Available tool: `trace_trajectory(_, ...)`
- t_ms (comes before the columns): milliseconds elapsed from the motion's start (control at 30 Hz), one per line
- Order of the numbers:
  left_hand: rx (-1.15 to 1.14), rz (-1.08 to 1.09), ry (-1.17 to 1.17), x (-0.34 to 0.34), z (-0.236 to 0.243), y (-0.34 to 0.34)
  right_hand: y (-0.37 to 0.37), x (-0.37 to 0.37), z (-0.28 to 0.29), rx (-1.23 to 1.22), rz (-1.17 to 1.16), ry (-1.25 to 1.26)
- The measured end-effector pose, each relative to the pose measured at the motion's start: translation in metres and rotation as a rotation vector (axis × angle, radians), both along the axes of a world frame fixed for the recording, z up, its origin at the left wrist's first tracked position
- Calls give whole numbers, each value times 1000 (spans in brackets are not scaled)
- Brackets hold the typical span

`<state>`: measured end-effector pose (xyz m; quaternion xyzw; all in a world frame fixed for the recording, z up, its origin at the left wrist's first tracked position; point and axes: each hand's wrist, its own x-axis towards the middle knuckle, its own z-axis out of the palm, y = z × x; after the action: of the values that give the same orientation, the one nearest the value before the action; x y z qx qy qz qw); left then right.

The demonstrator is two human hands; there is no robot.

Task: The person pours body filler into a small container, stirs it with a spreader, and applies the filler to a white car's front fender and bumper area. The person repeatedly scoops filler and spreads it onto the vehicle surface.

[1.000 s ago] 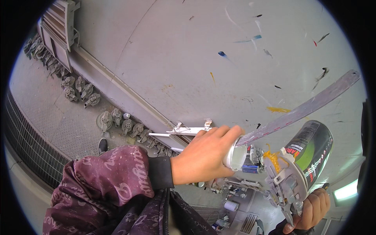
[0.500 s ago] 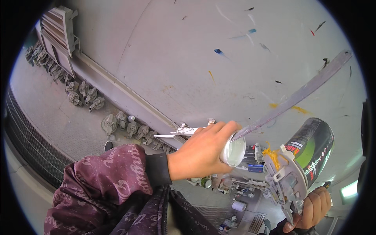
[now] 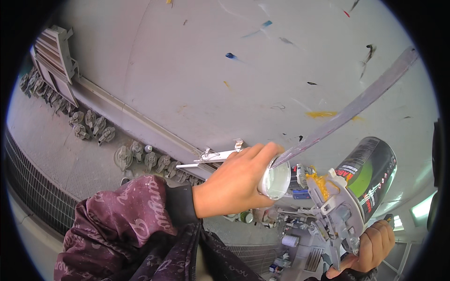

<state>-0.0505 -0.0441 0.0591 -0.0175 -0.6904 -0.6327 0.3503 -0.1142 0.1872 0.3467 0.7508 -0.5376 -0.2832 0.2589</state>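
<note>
White cup (image 3: pixel 277 183) clamped by left hand (image 3: pixel 239 180) – stick (image 3: pixel 354 108) slanted up-right from cup; can (image 3: pixel 370 175) tilted right of cup, pouring lid (image 3: pixel 343 213) gripped by right hand (image 3: pixel 375 248)

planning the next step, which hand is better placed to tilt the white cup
Left, probably: the left hand grips the white cup. The right hand is occupied by the grey tool, farther from it.

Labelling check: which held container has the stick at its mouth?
The white cup in the left hand: the long grey stick meets its rim. The black-and-green can sits apart from it.
</note>
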Motion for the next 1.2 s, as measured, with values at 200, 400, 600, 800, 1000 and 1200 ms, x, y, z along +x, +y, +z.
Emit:
trace_trajectory(200, -7, -13, -2, 7, 12, 2, 14, 6, 5, -26, 65, 16)
trace_trajectory(400, -28, -32, -18, 7, 11, 4, 22, -2, -11, -110, 102, 34)
trace_trajectory(600, -68, -1, 28, -3, -5, 3, 32, -16, -29, -174, 110, 75)
trace_trajectory(800, -79, -43, -47, -2, -4, 3, 43, -15, -42, -321, 89, 80)
trace_trajectory(1000, -100, -39, -40, -1, -1, 2, 48, -16, -43, -351, 100, 116)
trace_trajectory(1200, -110, -36, -28, -4, -2, 2, 51, -22, -49, -358, 116, 139)
